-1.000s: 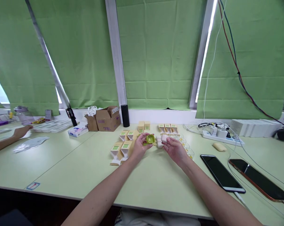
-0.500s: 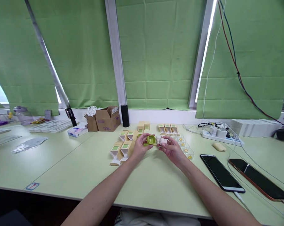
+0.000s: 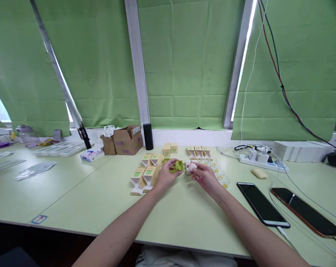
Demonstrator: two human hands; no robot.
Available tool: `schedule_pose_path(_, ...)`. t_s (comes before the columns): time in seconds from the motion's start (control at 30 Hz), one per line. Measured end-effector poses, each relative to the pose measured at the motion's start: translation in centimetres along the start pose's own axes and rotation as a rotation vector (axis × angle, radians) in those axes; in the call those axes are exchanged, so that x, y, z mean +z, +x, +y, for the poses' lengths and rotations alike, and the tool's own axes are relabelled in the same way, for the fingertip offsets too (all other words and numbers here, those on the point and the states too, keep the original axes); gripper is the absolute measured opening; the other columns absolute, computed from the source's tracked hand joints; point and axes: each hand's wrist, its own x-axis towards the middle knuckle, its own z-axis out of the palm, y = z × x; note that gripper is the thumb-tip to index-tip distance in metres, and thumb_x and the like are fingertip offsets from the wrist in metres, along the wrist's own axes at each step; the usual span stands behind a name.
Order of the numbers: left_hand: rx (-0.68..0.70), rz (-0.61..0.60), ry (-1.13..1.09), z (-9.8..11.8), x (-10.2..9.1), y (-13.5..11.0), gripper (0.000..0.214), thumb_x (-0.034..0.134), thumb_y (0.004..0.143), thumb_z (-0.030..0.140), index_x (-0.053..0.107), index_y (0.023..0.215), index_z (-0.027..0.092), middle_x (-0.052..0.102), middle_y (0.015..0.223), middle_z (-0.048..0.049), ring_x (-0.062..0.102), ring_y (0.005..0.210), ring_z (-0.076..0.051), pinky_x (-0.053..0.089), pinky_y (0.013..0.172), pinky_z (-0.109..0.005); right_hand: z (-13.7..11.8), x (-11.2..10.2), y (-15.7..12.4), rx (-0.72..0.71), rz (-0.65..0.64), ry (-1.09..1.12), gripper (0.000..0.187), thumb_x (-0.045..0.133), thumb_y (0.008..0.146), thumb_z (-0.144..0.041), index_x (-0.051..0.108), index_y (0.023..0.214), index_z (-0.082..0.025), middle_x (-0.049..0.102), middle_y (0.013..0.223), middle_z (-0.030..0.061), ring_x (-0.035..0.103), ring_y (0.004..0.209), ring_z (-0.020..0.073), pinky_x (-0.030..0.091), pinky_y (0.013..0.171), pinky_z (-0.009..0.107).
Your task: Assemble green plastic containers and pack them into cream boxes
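Observation:
My left hand (image 3: 168, 173) is closed around a small olive-green plastic case (image 3: 179, 165). Just to its right, my right hand (image 3: 205, 175) pinches a small white rounded piece (image 3: 192, 167), whose exact kind I cannot make out. The two pieces are held close together above the table, with a narrow gap between them. Left of my left hand stand several small cardboard boxes (image 3: 138, 177) with green windows and open flaps. Behind my right hand lie clear plastic shells (image 3: 220, 177) with yellow centres.
More small boxes (image 3: 199, 152) stand at the back. A brown carton (image 3: 128, 141) and a black cylinder (image 3: 148, 137) are against the wall. To the right lie two phones (image 3: 263, 204) with charging cables, a cream oval case (image 3: 259, 173) and a power strip (image 3: 262, 162).
The green case has turned in my left hand, so its hollow faces me less. My right hand has turned the white piece and shifted its fingers slightly.

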Motion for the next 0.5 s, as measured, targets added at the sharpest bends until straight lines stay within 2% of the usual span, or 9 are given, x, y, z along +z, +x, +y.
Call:
schedule_pose_path(0.13,0.020,-0.013,0.038,0.0,0.1,-0.1,0.053,0.082,0.068,0.012,0.071,0.119,0.019,0.071,0.125,-0.0125,0.068,0.110,-0.026,0.052,0.099,-0.043,-0.1,0.2,-0.1,-0.064,0.003,-0.039,0.053,0.097,0.054,-0.034,0.076,0.100,-0.018,0.078,0.096,0.0088,0.063,0.067,0.0153,0.047,0.054,0.026)
schedule_pose_path(0.3,0.083,-0.001,0.110,1.0,0.2,-0.8,0.051,0.081,0.067,0.010,0.074,0.116,0.022,0.066,0.125,-0.0104,0.065,0.111,-0.025,0.051,0.103,-0.043,0.0,0.4,-0.2,-0.148,0.008,-0.178,0.050,0.097,0.057,-0.045,0.077,0.094,-0.018,0.077,0.084,0.0068,0.059,0.062,0.0137,0.043,0.050,0.025)
schedule_pose_path(0.5,0.094,0.005,0.156,2.1,0.4,-1.3,0.048,0.083,0.065,0.010,0.078,0.111,0.024,0.063,0.120,-0.0087,0.064,0.109,-0.026,0.052,0.101,-0.043,0.0,0.6,-0.3,-0.193,-0.036,-0.297,0.048,0.095,0.060,-0.052,0.079,0.091,-0.019,0.076,0.082,0.0059,0.062,0.067,0.0174,0.048,0.052,0.027)
